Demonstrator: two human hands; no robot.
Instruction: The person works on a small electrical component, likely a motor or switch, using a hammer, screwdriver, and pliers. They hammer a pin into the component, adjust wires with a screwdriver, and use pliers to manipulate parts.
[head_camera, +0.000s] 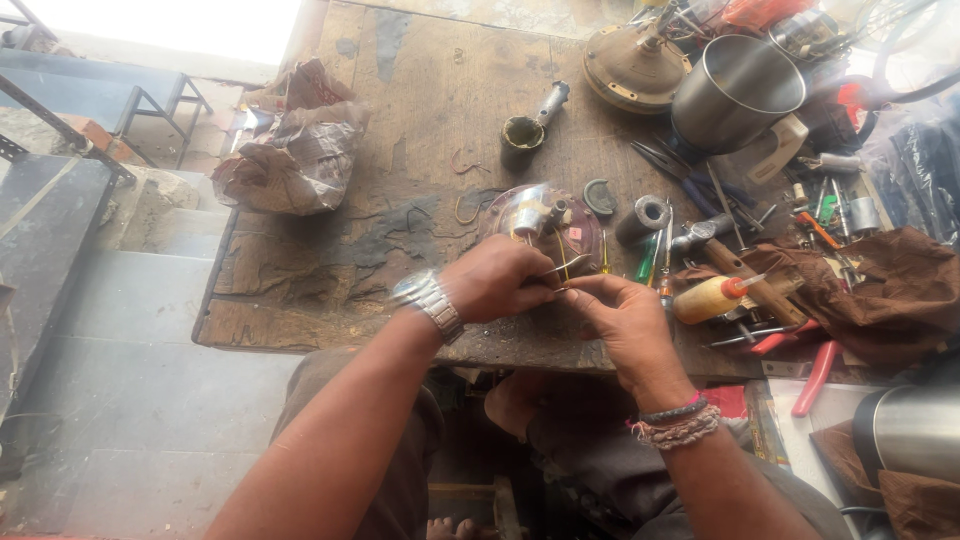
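My left hand (497, 280), with a metal watch on its wrist, grips a slim metal tool (560, 268) whose tip points right. My right hand (618, 318), with bead bracelets at the wrist, pinches something small at that tip; I cannot tell what it is. Both hands meet near the front edge of a worn wooden workbench (400, 150). Just beyond them lies a round reddish appliance base (545, 222) with metal parts and yellow wires sticking out.
Crumpled newspaper (295, 150) sits at the bench's left. A steel pot (735, 90), a brown metal disc (635, 65), pliers, screwdrivers and a glue bottle (710, 298) crowd the right. A brown cloth (890, 285) lies far right. Concrete steps drop away on the left.
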